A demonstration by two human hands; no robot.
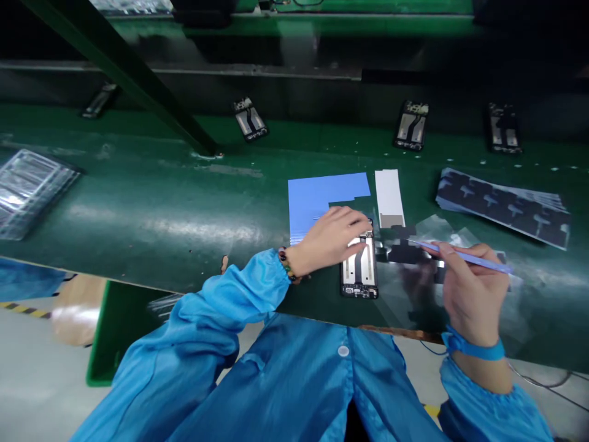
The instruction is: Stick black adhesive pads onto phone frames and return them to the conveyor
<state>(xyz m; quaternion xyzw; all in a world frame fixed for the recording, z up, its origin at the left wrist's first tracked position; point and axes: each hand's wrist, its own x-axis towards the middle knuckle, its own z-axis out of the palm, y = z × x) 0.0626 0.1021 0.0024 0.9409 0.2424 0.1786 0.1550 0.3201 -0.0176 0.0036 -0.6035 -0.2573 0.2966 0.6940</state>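
An opened phone (359,270), with pale metal plates and a dark flex strip inside, lies on the green bench. My left hand (329,239) is curled over its upper end, fingers at the top edge and thumb across the plates. In my right hand (476,288), pinched between thumb and fingers, is a pair of purple tweezers (483,263). The tips point left, at black adhesive pieces (405,253) on clear film; whether they grip a piece cannot be made out. Blue sheets (326,190) lie partly beneath my left hand, with a white strip (388,190) beside them.
Farther back lie more opened phones (250,120), (411,126). A stack of dark sticker sheets (504,205) sits at right, clear plastic trays (32,187) at left. A green post (151,92) rises from the bench. Below the front edge stands a green bin (103,344).
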